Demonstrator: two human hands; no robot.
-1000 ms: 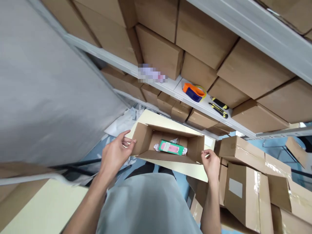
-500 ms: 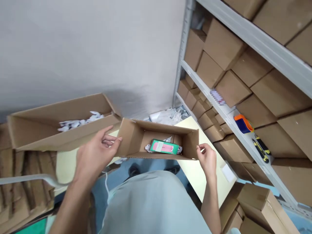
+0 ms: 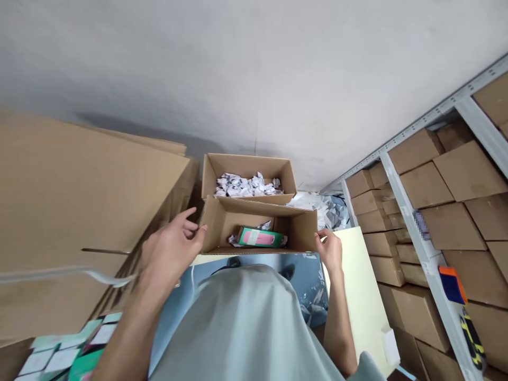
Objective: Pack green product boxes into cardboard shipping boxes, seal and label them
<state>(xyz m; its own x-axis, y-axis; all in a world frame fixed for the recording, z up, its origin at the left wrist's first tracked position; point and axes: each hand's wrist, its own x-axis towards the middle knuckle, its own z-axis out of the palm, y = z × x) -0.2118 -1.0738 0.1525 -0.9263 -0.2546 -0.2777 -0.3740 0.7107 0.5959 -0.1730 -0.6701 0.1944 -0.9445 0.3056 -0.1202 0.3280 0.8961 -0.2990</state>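
Note:
An open cardboard box (image 3: 304, 230) is held level in front of my body, its top facing me. My left hand (image 3: 173, 243) pinches its left end between thumb and fingers. At the opposite end, my right hand (image 3: 330, 251) grips the right edge the same way. Inside lies a small green and pink carton (image 3: 260, 238) on some crumpled paper (image 3: 234, 241). Just behind stands another open cardboard box (image 3: 246, 163), partly filled with crumpled white paper (image 3: 248, 185).
Flattened cardboard (image 3: 79, 190) stands stacked at the left, above several small green and white cartons (image 3: 51, 352). A pale tabletop (image 3: 353, 280) lies at the right. Beyond it, shelves hold many boxes, an orange and blue tape dispenser (image 3: 452, 284) and yellow-black cutters (image 3: 472, 338).
My view has turned left, so the shelves have shifted right and the flattened cardboard shows more. Both hands keep hold of the box, which now lies in front of the paper-filled box.

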